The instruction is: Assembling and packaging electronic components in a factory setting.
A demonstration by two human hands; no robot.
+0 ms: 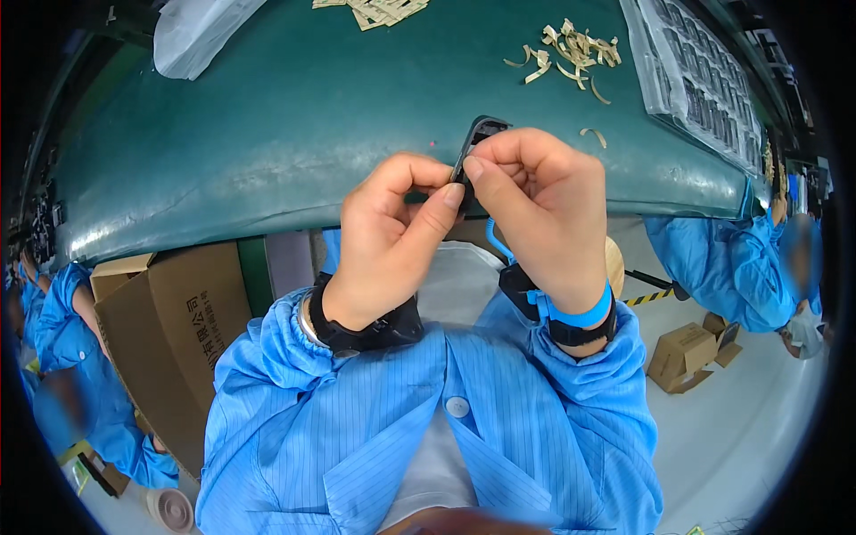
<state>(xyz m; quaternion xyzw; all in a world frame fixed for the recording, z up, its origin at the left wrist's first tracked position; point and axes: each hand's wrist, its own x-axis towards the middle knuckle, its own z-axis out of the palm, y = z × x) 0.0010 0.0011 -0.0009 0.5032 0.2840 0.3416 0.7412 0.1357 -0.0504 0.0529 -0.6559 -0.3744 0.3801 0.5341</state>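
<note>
Between my two hands is a small black plastic frame [482, 128] with a rounded end, tilted up above the near edge of the green table. My left hand [392, 223] pinches its lower left side between thumb and forefinger. On the other side, the thumb and forefinger of my right hand [544, 205] are pressed together at the frame's inner edge. Whether a thin strip sits in that right pinch is too small to tell. The frame's lower part is hidden behind my fingers.
Curled tan strips [580, 52] lie scattered on the green table [267, 116]. Flat tan pieces [379, 11] are at the far edge. A clear tray of black parts [704, 80] stands far right, a white plastic bag [201, 36] far left. Cardboard boxes [178, 339] and co-workers flank me.
</note>
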